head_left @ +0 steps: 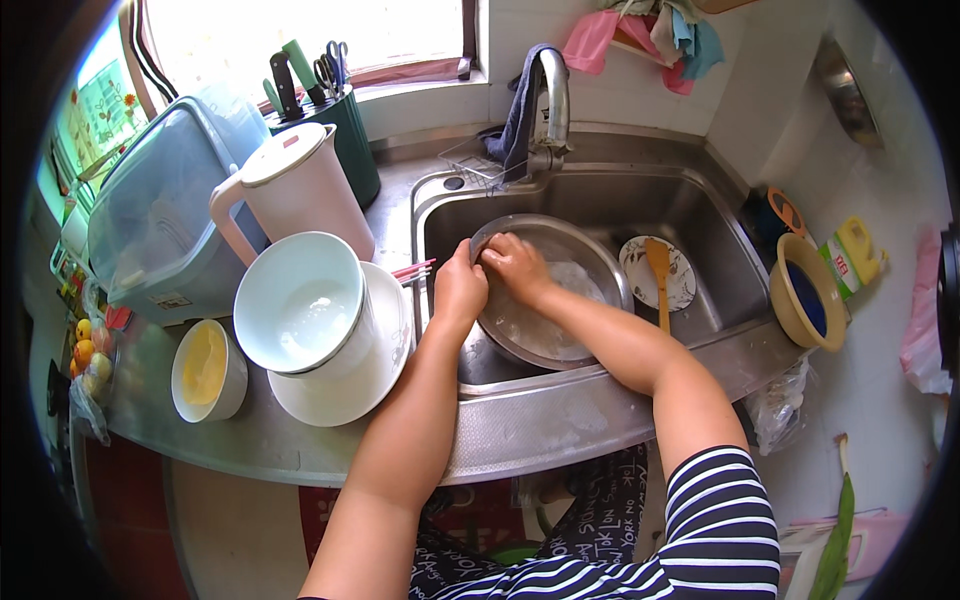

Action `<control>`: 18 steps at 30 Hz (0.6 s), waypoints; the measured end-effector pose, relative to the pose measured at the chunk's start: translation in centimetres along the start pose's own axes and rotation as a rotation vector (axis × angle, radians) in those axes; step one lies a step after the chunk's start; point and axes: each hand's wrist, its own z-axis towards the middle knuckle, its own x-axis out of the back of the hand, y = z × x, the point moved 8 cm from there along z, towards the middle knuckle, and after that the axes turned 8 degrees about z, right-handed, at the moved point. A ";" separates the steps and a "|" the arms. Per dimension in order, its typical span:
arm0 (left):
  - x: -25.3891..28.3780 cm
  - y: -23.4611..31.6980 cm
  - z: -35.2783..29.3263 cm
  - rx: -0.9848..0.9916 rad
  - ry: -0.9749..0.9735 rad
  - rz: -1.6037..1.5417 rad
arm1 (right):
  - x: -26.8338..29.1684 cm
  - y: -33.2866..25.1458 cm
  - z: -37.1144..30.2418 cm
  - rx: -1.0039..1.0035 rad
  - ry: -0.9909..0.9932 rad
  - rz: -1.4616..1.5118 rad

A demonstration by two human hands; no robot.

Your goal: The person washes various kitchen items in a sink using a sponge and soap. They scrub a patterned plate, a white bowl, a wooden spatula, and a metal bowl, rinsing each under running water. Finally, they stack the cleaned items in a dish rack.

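Observation:
A round stainless steel basin (610, 268) with cloudy water in it sits at the left side of the metal sink (690, 195). My left hand (461, 291) is closed at the basin's left rim, its thumb on the upper edge. Right beside it, my right hand (516, 264) reaches inside the rim with its fingers curled against the wall; whatever is under them is hidden. To the right of the basin lies a patterned plate (640, 283) in the sink, with a wooden spatula (657, 262) resting across it.
Left of the sink stand stacked white bowls (300, 300) on a white plate (385, 385), a yellow-lined bowl (207, 372), a pink kettle (310, 195) and a green knife holder (352, 150). A faucet (555, 100) with a dark cloth rises behind. A beige basin (790, 290) stands at the right.

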 end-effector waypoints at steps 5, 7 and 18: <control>0.1 0.5 -0.1 -0.050 0.029 0.009 | 0.3 5.8 -2.2 0.206 -0.290 -0.568; -0.2 0.6 0.1 -0.046 0.019 0.040 | 0.0 9.2 -3.5 -0.013 -0.449 -0.685; 0.6 -0.2 0.0 -0.036 0.142 0.066 | -2.8 -2.0 -13.1 -1.059 -1.712 0.764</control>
